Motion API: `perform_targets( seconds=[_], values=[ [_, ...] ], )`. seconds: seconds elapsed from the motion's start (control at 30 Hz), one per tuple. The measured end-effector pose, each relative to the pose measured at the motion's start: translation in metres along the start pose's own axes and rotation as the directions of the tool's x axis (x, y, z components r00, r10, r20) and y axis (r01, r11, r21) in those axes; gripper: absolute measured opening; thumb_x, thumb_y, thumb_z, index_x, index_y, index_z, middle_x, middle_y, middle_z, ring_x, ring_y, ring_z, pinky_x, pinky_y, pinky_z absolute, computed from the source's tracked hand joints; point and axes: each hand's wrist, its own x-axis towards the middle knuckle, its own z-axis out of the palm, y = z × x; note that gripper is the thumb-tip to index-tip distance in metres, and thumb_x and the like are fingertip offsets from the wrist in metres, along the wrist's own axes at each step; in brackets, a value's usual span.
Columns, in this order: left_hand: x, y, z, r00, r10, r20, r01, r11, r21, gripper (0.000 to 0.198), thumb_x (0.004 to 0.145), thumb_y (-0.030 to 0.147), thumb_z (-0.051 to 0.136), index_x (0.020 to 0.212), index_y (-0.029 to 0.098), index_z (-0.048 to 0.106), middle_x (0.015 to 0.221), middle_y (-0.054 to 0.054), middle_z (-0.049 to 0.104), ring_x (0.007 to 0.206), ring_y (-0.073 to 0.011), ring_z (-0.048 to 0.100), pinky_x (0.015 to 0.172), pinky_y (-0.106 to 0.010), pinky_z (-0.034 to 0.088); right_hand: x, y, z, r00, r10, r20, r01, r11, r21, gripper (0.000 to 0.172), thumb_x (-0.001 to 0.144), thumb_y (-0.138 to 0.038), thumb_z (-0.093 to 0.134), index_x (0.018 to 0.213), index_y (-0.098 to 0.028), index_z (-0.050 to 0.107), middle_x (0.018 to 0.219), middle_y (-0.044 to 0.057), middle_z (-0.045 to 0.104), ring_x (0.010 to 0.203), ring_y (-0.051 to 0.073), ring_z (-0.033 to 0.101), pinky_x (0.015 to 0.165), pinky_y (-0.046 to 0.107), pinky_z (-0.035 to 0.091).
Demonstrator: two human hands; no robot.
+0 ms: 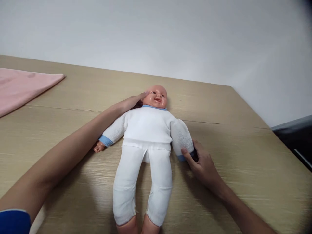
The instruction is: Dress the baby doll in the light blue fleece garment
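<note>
A baby doll lies on its back on the wooden table, head away from me and legs toward me. It wears a white top with blue collar and cuffs, and white trousers. My left hand cups the side of the doll's head, its fingertips against the temple and part of it hidden behind the neck. With thumb and fingers, my right hand grips the fluffy white sleeve near its blue cuff. The doll's hand on that side is hidden. Its other hand shows beyond the cuff.
A pink cloth lies on the table at the far left. Behind the table rises a white wall. Past the table's right edge is a dark, shiny object that I cannot make out.
</note>
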Motion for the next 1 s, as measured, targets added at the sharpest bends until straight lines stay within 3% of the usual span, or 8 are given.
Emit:
perform_targets(
  seconds=[0.13, 0.23, 0.37, 0.47, 0.63, 0.77, 0.87, 1.0],
  values=[
    [0.002, -0.002, -0.005, 0.999, -0.037, 0.007, 0.036, 0.999, 0.026, 0.078, 0.087, 0.089, 0.055, 0.103, 0.016, 0.08, 0.099, -0.013, 0.083, 0.092, -0.0311, 0.075, 0.083, -0.039, 0.058, 0.001, 0.002, 0.002, 1.0, -0.025, -0.003, 0.025, 1.0, 0.002, 0.058, 0.103, -0.063, 0.056, 0.139, -0.018, 0.064, 0.123, 0.014, 0.074, 0.108, 0.032, 0.069, 0.097, 0.046, 0.053],
    [-0.005, -0.003, -0.013, 0.992, 0.059, -0.113, -0.029, 0.968, 0.248, 0.077, 0.097, 0.083, 0.039, 0.103, 0.015, 0.076, 0.107, -0.015, 0.081, 0.1, -0.0313, 0.073, 0.09, -0.04, 0.056, 0.002, 0.001, 0.005, 0.999, -0.035, -0.018, 0.035, 0.999, 0.012, 0.058, 0.103, -0.062, 0.054, 0.138, -0.017, 0.063, 0.122, 0.015, 0.073, 0.109, 0.033, 0.068, 0.1, 0.049, 0.052],
    [-0.042, -0.001, -0.013, 0.909, 0.236, -0.344, -0.014, 0.842, 0.54, 0.06, 0.102, 0.068, 0.042, 0.108, 0.015, 0.07, 0.122, -0.018, 0.075, 0.115, -0.034, 0.066, 0.103, -0.047, 0.05, 0.0, 0.0, 0.012, 0.994, -0.087, -0.068, 0.089, 0.996, 0.032, 0.056, 0.104, -0.059, 0.054, 0.14, -0.016, 0.058, 0.127, 0.017, 0.069, 0.116, 0.034, 0.065, 0.105, 0.052, 0.052],
    [-0.08, 0.006, 0.006, 0.822, 0.411, -0.394, -0.079, 0.768, 0.635, 0.037, 0.101, 0.054, 0.054, 0.1, 0.019, 0.066, 0.118, -0.015, 0.073, 0.12, -0.0336, 0.06, 0.108, -0.048, 0.045, 0.0, 0.002, 0.018, 0.979, -0.15, -0.137, 0.156, 0.987, 0.037, 0.061, 0.104, -0.057, 0.055, 0.152, -0.019, 0.049, 0.142, 0.018, 0.061, 0.131, 0.034, 0.058, 0.116, 0.056, 0.047],
    [-0.147, 0.039, 0.072, 0.759, 0.637, -0.137, -0.412, 0.631, 0.657, 0.019, 0.101, 0.032, 0.058, 0.084, 0.023, 0.057, 0.102, -0.008, 0.07, 0.105, -0.0276, 0.062, 0.101, -0.044, 0.047, 0.005, -0.001, 0.016, 0.967, -0.114, -0.229, 0.131, 0.989, 0.064, 0.066, 0.101, -0.057, 0.055, 0.155, -0.02, 0.05, 0.159, 0.021, 0.048, 0.152, 0.036, 0.043, 0.127, 0.063, 0.037],
    [-0.222, 0.062, 0.138, 0.77, 0.6, 0.217, -0.626, 0.644, 0.439, 0.016, 0.101, 0.024, 0.061, 0.085, 0.023, 0.055, 0.104, -0.005, 0.068, 0.103, -0.023, 0.064, 0.097, -0.037, 0.05, -0.033, -0.029, -0.005, 0.951, -0.14, -0.276, 0.156, 0.987, 0.039, 0.054, 0.102, -0.051, 0.057, 0.144, -0.019, 0.06, 0.156, 0.021, 0.054, 0.154, 0.038, 0.043, 0.127, 0.067, 0.036],
    [-0.286, 0.04, 0.182, 0.73, 0.519, 0.444, -0.663, 0.697, 0.275, 0.015, 0.095, 0.021, 0.071, 0.106, 0.024, 0.062, 0.122, -0.006, 0.069, 0.119, -0.0244, 0.064, 0.103, -0.035, 0.051, -0.102, -0.039, -0.013, 0.842, -0.286, -0.457, 0.329, 0.944, 0.015, 0.04, 0.103, -0.032, 0.059, 0.143, -0.026, 0.059, 0.149, 0.014, 0.061, 0.142, 0.032, 0.057, 0.115, 0.059, 0.052],
    [-0.344, -0.041, 0.215, 0.515, 0.299, 0.804, -0.629, 0.769, 0.117, 0.018, 0.106, 0.021, 0.059, 0.122, 0.024, 0.066, 0.121, -0.006, 0.076, 0.112, -0.0213, 0.072, 0.099, -0.029, 0.054, -0.211, -0.002, 0.007, 0.406, -0.499, -0.765, 0.509, 0.819, -0.265, 0.033, 0.094, -0.02, 0.064, 0.123, -0.036, 0.062, 0.1, 0.0, 0.067, 0.082, 0.022, 0.07, 0.074, 0.043, 0.065]
  ],
)
